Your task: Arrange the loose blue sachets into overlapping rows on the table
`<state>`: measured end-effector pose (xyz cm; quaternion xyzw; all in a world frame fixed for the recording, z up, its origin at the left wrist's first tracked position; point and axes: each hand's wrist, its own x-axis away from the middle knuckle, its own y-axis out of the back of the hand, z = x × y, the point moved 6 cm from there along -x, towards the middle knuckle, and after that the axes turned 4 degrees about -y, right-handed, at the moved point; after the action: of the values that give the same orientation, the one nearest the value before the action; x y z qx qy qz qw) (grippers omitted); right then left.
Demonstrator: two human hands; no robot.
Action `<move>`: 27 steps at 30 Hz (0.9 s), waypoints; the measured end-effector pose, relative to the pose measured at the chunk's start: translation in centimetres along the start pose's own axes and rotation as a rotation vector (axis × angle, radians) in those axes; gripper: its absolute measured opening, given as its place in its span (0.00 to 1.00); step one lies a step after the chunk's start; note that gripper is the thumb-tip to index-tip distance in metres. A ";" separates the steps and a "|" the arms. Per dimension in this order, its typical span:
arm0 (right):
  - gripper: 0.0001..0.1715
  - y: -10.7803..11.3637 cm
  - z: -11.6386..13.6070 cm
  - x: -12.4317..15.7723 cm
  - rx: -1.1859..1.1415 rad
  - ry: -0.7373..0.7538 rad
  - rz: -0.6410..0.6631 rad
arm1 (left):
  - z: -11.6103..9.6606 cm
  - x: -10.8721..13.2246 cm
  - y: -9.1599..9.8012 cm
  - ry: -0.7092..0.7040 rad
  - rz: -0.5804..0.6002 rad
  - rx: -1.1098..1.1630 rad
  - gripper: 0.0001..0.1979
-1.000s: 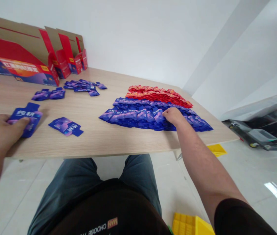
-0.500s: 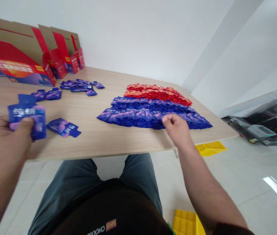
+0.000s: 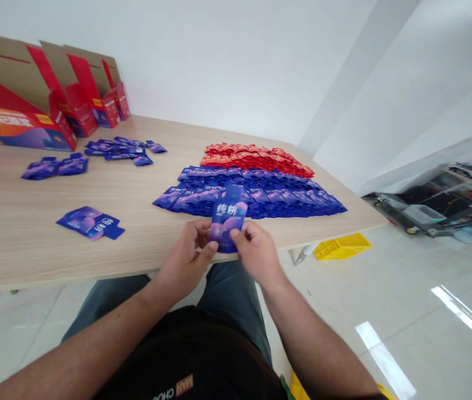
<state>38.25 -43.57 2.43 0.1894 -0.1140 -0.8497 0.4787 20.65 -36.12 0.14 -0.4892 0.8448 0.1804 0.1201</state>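
A blue-purple sachet point(image 3: 228, 222) is held upright near the table's front edge. My left hand point(image 3: 188, 253) pinches its lower left side, and my right hand point(image 3: 256, 250) grips its lower right side with the thumb on the front. Just behind it lie overlapping rows of blue sachets point(image 3: 294, 200), with rows of red sachets point(image 3: 256, 158) beyond them. A single blue sachet point(image 3: 89, 222) lies flat to the left of my hands. Further back on the left are a pair of sachets point(image 3: 56, 166) and a loose heap of sachets point(image 3: 119, 149).
Open red-and-blue cardboard boxes point(image 3: 19, 119) stand along the wall at the back left of the wooden table point(image 3: 144, 239). Below the table's right end, a yellow crate point(image 3: 342, 246) sits on the floor. A dark cart point(image 3: 419, 214) stands further right.
My left hand has carried the sachet from the left to the middle. My right hand has come left from the blue rows and taken hold of it too. The view has shifted slightly.
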 end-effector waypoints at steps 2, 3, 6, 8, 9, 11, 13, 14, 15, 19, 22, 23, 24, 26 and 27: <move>0.22 4.4 -0.7 -3.4 0.065 0.018 -0.109 | 0.6 0.0 1.1 0.000 0.019 0.018 0.21; 0.22 6.7 -1.0 -5.3 0.128 0.035 -0.163 | 0.8 0.0 2.0 0.010 0.004 0.012 0.22; 0.19 12.5 -2.1 -11.3 0.373 -0.013 -0.233 | 1.3 -0.1 5.6 0.061 -0.084 -0.023 0.25; 0.18 14.4 -3.1 -14.6 0.557 -0.095 -0.193 | 1.7 -0.4 8.2 0.112 -0.165 -0.074 0.26; 0.18 14.8 -3.6 -15.8 0.624 -0.129 -0.163 | 2.0 -0.5 9.4 0.139 -0.207 -0.105 0.26; 0.17 14.8 -4.3 -17.4 0.707 -0.167 -0.110 | 2.7 -0.7 11.4 0.192 -0.277 -0.154 0.26; 0.17 14.3 -4.9 -18.3 0.767 -0.179 -0.067 | 3.3 -0.8 12.8 0.219 -0.331 -0.146 0.26; 0.17 14.0 -5.1 -18.5 0.804 -0.179 -0.052 | 3.6 -0.9 13.1 0.222 -0.353 -0.123 0.26; 0.16 13.8 -5.3 -18.6 0.840 -0.175 -0.043 | 3.8 -0.9 13.3 0.225 -0.367 -0.099 0.26; 0.14 13.2 -6.1 -18.7 0.966 -0.149 -0.029 | 3.9 -0.8 13.1 0.266 -0.353 -0.083 0.28; 0.12 13.1 -6.5 -18.3 1.028 -0.139 -0.038 | 3.4 -0.8 12.8 0.281 -0.349 -0.114 0.29; 0.12 13.2 -6.5 -18.2 1.041 -0.138 -0.049 | 3.2 -0.8 12.7 0.280 -0.351 -0.126 0.29; 0.12 13.3 -6.4 -18.0 1.051 -0.137 -0.065 | 3.1 -0.7 12.7 0.277 -0.353 -0.135 0.29; 0.13 13.7 -5.9 -17.4 1.065 -0.138 -0.106 | 3.1 -0.7 12.8 0.274 -0.349 -0.147 0.28; 0.14 14.0 -5.6 -16.9 1.065 -0.135 -0.135 | 3.2 -0.7 13.0 0.274 -0.343 -0.156 0.28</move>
<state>59.40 -36.34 6.21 0.3576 -0.5471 -0.7135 0.2523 9.80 -28.31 -0.02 -0.6533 0.7413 0.1539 -0.0049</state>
